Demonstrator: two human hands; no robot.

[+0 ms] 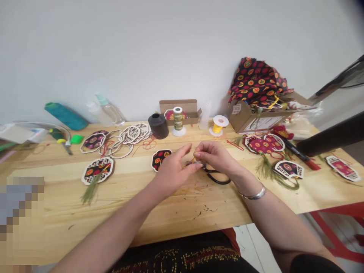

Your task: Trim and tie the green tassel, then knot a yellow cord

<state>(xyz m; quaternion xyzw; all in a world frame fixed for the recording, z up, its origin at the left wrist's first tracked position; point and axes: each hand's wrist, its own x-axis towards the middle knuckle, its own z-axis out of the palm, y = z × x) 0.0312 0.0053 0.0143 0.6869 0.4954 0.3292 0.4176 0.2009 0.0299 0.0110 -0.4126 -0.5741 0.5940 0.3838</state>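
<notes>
My left hand (172,169) and my right hand (214,155) meet over the middle of the wooden table (182,204). Both pinch a short piece of yellow cord (193,159) between the fingertips. Black-handled scissors (217,177) lie on the table just under my right hand. A dark floral fan-shaped ornament (160,158) lies flat just left of my left hand. A silver bangle (254,195) sits on my right wrist.
Several fan ornaments lie left (98,169) and right (288,168), some with green tassels. Thread spools stand at the back: black (158,125), green (178,120), yellow (219,125). A cardboard box (257,117) holds patterned fabric. Bottles (109,110) and a teal cone (66,116) lie back left.
</notes>
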